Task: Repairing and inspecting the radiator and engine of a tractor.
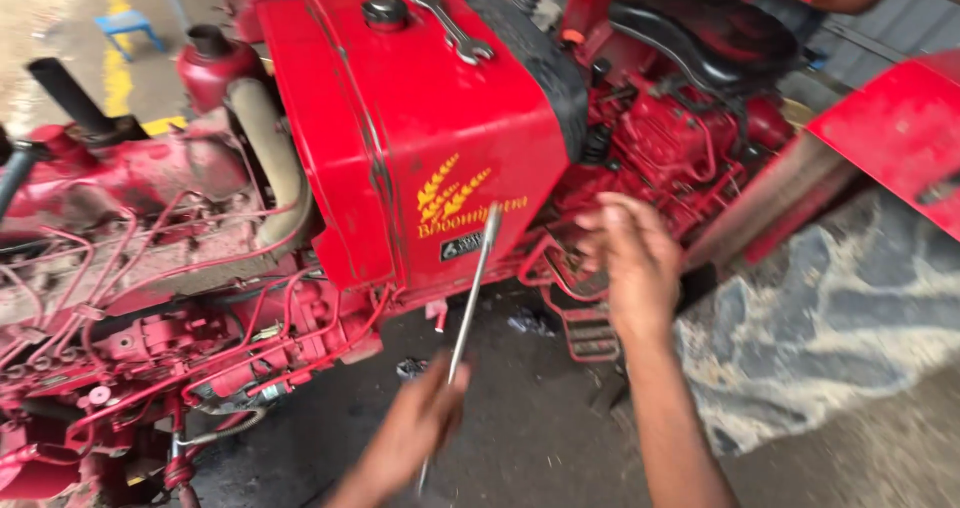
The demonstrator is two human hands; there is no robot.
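My left hand (412,426) is low in the view and grips a long thin metal rod (472,290) that slants up toward the red fuel tank (440,108) of a tractor. My right hand (632,258) reaches forward with its fingers spread, close to the red pedals and linkage (568,268) beneath the tank's right side. It holds nothing that I can see. A steel spanner (452,26) lies flat on top of the tank beside the black filler cap (385,12).
The bare red engine (150,308) with thin fuel pipes fills the left. A black seat (705,30) sits at the upper right, a red mudguard (900,133) and a dusty rear tyre (830,328) at the right. Dark concrete floor (520,438) lies below. A blue stool (128,26) stands far left.
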